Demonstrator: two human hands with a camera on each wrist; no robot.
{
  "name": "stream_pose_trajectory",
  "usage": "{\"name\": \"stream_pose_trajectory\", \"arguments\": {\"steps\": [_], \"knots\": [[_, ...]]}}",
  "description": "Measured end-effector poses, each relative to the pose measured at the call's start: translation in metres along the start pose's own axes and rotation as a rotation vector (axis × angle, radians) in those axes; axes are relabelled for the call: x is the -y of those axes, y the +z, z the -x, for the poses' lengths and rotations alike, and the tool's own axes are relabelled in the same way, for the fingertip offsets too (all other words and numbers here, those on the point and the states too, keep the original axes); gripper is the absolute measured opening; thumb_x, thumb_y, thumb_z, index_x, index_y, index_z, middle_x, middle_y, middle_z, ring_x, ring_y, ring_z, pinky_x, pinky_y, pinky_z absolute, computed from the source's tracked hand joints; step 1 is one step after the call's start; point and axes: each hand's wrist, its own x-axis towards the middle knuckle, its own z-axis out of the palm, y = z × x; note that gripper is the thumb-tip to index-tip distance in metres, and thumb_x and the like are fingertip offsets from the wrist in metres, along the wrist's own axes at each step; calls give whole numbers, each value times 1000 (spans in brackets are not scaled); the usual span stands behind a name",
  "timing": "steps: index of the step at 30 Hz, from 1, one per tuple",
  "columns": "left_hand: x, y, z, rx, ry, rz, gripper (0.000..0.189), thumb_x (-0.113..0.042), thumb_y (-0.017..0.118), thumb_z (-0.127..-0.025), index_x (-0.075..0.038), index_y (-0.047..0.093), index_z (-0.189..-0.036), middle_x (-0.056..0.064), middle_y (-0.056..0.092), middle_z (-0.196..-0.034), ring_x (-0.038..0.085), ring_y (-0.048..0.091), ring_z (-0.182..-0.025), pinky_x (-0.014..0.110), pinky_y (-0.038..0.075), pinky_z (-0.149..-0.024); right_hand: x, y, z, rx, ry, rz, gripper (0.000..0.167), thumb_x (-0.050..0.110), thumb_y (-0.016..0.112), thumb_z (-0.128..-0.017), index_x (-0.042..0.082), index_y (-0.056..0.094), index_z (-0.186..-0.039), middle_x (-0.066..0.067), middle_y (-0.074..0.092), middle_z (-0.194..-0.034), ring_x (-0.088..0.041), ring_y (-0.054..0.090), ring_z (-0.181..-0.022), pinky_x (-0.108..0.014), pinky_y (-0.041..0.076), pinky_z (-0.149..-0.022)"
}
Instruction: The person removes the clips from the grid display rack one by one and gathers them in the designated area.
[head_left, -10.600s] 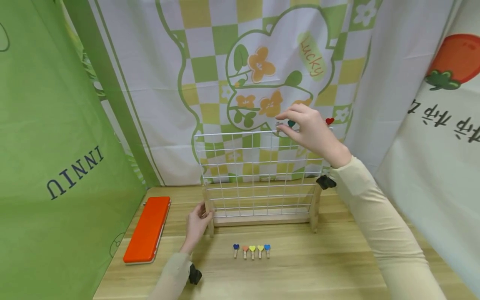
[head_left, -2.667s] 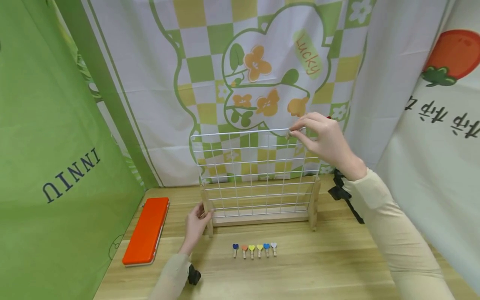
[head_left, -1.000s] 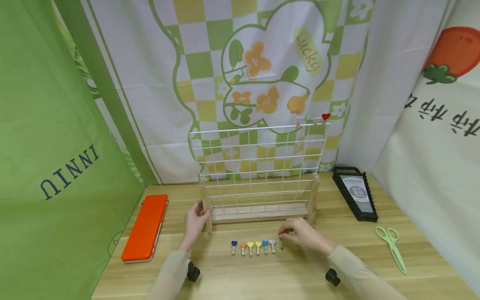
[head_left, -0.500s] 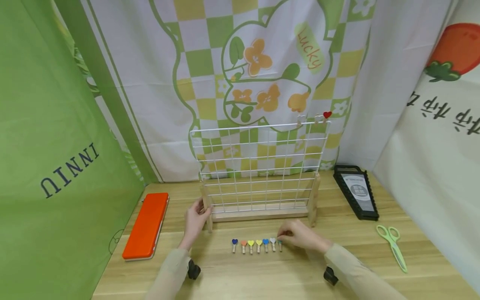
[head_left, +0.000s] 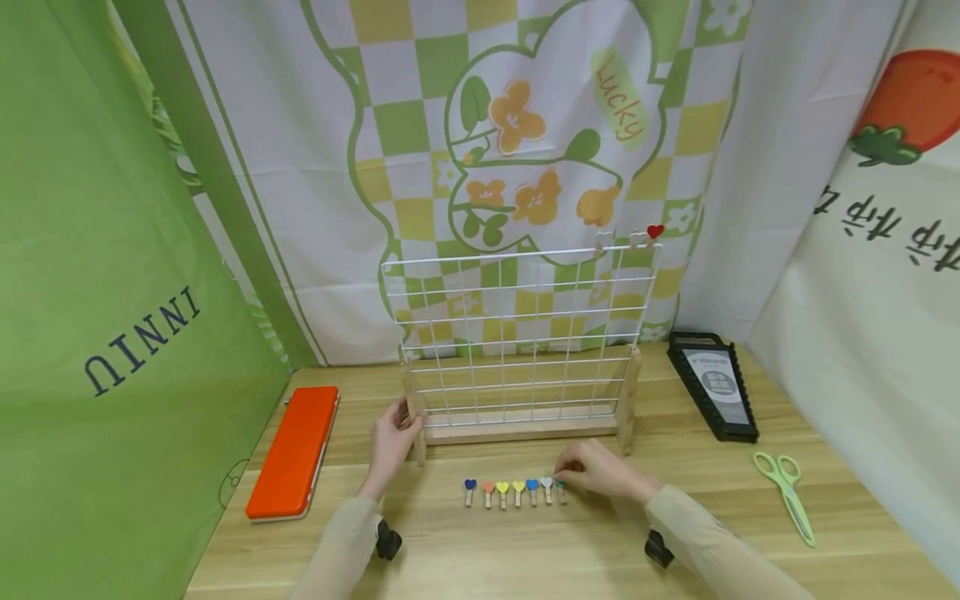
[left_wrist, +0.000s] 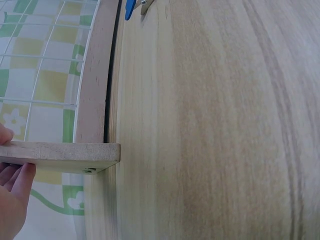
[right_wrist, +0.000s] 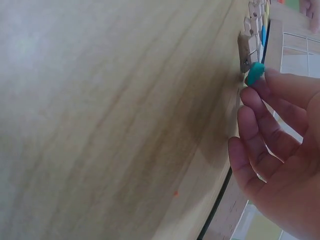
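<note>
My left hand (head_left: 393,433) grips the left wooden leg (left_wrist: 60,152) of a white wire grid rack (head_left: 517,333), thumb and fingers on its two sides. On the table in front lies a row of small wooden clothespins with hearts, among them a dark blue one (head_left: 470,484), an orange one (head_left: 489,487) and a white one (head_left: 547,483). At the row's right end my right hand (head_left: 600,468) pinches the teal heart clothespin (right_wrist: 255,73) between thumb and index finger. Still clipped on the rack's top wire are a red heart clothespin (head_left: 656,232) and two whitish ones (head_left: 603,241).
An orange case (head_left: 292,454) lies at the left. To the right are a black tray-like holder with a label (head_left: 712,387) and light green scissors (head_left: 786,496). A patterned curtain (head_left: 412,125) hangs behind the rack.
My right hand has come down from the rack's top wire to the table. White and teal clothespins have joined the row. The left hand has stayed on the leg.
</note>
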Motion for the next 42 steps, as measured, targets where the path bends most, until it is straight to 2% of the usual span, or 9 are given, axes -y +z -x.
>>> {"name": "stream_pose_trajectory", "arguments": {"steps": [2,6,9,16,23,28,34,38,42], "knots": [[-8,-1,2,4,-4,4,47,4,67,-89,15,52,-133,36,61,-126,45,63,-118,40,57,-98,0,0,0,0,-5,9,6,9,69,-91,8,75,-90,-1,74,-86,3,59,-76,-14,54,-65],[-7,-1,2,9,-2,0,47,5,65,-90,16,50,-133,37,60,-126,46,62,-118,41,56,-99,1,-1,-1,-7,-20,24,7,9,69,-91,7,75,-89,-2,74,-86,4,59,-76,-14,53,-65],[4,0,-1,0,9,1,47,2,67,-90,14,52,-133,36,61,-126,45,63,-118,38,57,-98,2,-3,-1,-16,-35,16,7,8,69,-91,6,75,-90,-3,75,-87,3,59,-76,-14,53,-64],[3,-1,0,4,-2,6,49,2,67,-90,12,52,-135,34,61,-127,43,63,-118,36,58,-97,13,-29,-3,-76,-80,68,7,7,69,-91,5,76,-93,-4,75,-87,-2,64,-76,-16,56,-63],[3,-2,0,11,-5,6,48,2,66,-90,11,52,-135,34,62,-127,42,63,-119,34,58,-97,46,-88,-14,-196,-197,176,8,4,71,-88,8,75,-94,-4,73,-88,-8,66,-74,-19,58,-61],[4,-2,1,4,8,-5,48,2,67,-89,13,52,-134,35,61,-126,45,63,-117,39,58,-97,78,-140,-22,-335,-294,259,12,1,73,-85,8,74,-95,-1,71,-88,-8,63,-74,-21,56,-59],[8,-2,2,7,8,-5,48,2,66,-90,12,52,-135,34,62,-127,44,62,-119,41,57,-99,113,-200,-31,-502,-406,316,20,-6,75,-81,5,74,-97,-4,72,-91,-12,66,-80,-12,53,-67],[6,-2,2,4,17,-4,48,2,67,-89,12,53,-134,34,63,-125,44,63,-118,40,57,-98,131,-233,-34,-618,-418,332,22,-8,76,-80,3,74,-98,-6,71,-93,-13,65,-82,-5,50,-75],[4,-1,1,3,12,2,48,2,67,-89,13,53,-133,34,63,-125,43,63,-118,38,57,-98,137,-256,-39,-697,-400,339,20,-9,74,-82,1,75,-99,-8,72,-94,-4,61,-84,-3,49,-77]]}}
